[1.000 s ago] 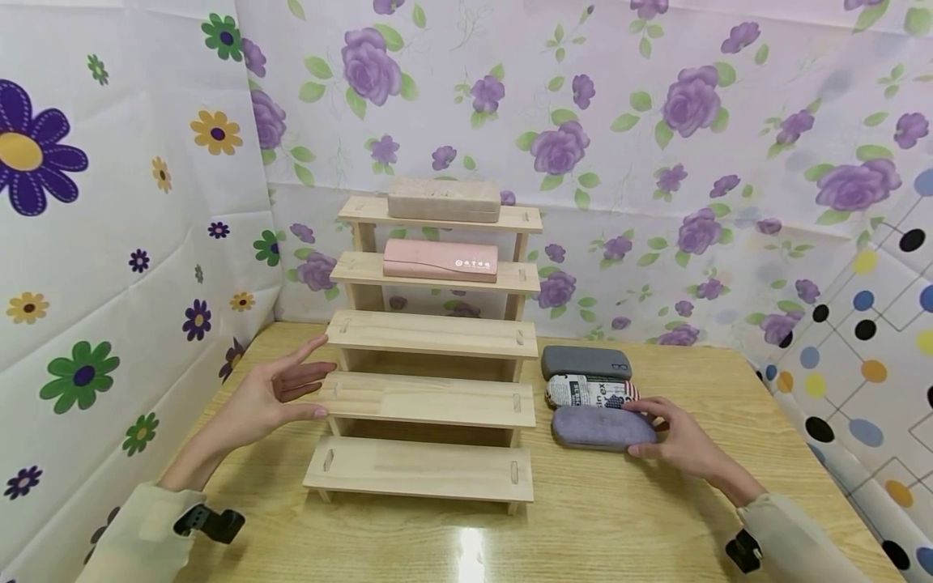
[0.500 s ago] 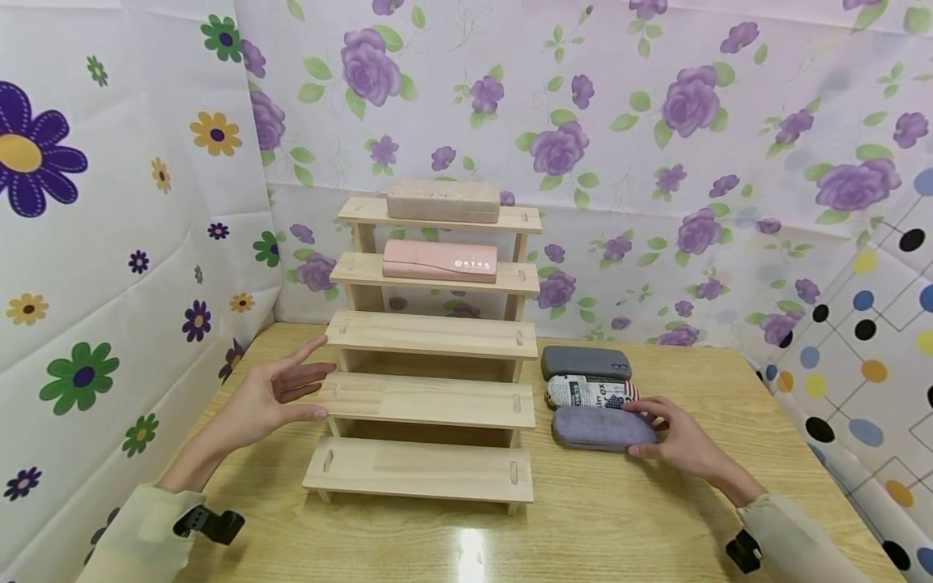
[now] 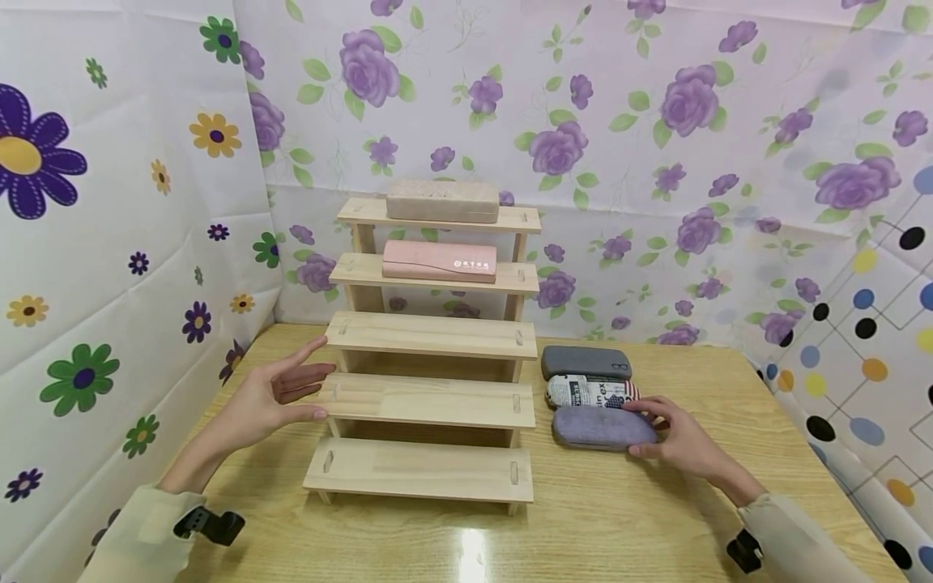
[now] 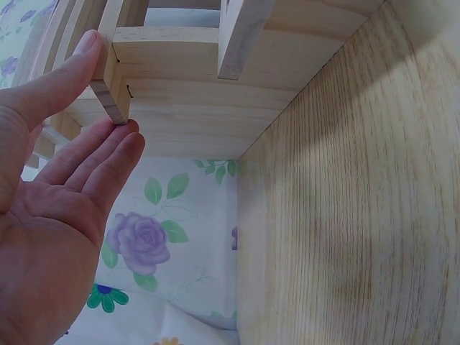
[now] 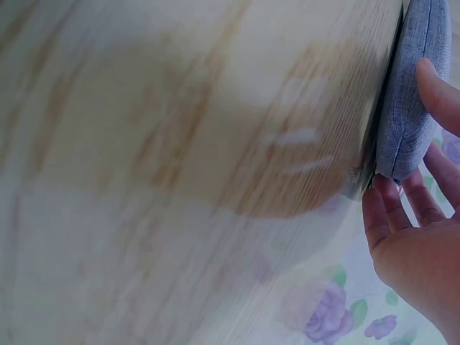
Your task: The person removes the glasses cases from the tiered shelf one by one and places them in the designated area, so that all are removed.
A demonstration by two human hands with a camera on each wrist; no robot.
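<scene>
A stepped wooden rack (image 3: 430, 403) stands on the table. My left hand (image 3: 266, 401) is at its left side; in the left wrist view the fingers (image 4: 108, 165) are nearly straight and, with the thumb, touch the end of a shelf (image 4: 111, 90). On the right, my right hand (image 3: 678, 437) holds the right end of a purple-grey glasses case (image 3: 601, 428), which lies on the table. In the right wrist view the thumb is on one side of that glasses case (image 5: 413, 108) and the fingers are at its end and other side.
Behind the held case lie a newsprint-patterned glasses case (image 3: 586, 392) and a dark grey one (image 3: 583, 361). A pink glasses case (image 3: 439, 261) sits on the second shelf from the top, a beige case (image 3: 443, 201) on the top shelf. Flowered cloth (image 3: 619, 162) hangs behind the table.
</scene>
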